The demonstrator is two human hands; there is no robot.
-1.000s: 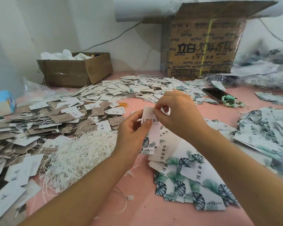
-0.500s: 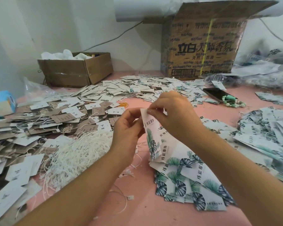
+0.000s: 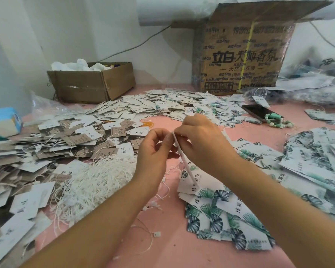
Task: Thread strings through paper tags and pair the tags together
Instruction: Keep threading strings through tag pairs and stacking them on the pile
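Over the table (image 3: 172, 248), left hand (image 3: 153, 153) and right hand (image 3: 203, 144) pinch one tag (image 3: 185, 165) between string heap (image 3: 97, 180) and leaf-print tags (image 3: 220, 215).

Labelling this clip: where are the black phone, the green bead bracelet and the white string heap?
Black flat phone (image 3: 256, 112), head view, screen middle.
Green bead bracelet (image 3: 272, 124), head view, a near-side bead.
White string heap (image 3: 97, 180), head view, heap's middle.
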